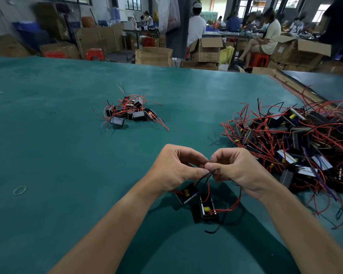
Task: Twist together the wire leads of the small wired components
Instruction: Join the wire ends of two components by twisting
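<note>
Two bare forearms reach in from the near edge over the green table (57,135). Between them, close to the person, two small wired components lie on the cloth: one black box (187,194) tilted to the left, and a second box (208,208) just beside it on the right, each showing a yellow part inside. Red and black leads rise from both boxes toward the hands, and one black lead (213,230) trails loose on the table below them.

Above the boxes the left hand (178,169) and right hand (238,171) meet fingertip to fingertip. Both are pinched nearly closed, thumb against forefinger, on the thin wire ends (211,171) where red and black leads come together. The other fingers curl loosely inward and touch nothing that I can make out.

Off to the left a pale rubber band (19,190) lies alone. Farther out, left of centre, sits a small pile of components (130,112) with red wires sticking out. On the right a much larger heap (297,141) sprawls to the table's edge. Beyond the table stand cardboard boxes (153,56) and red stools, with seated workers at benches.
</note>
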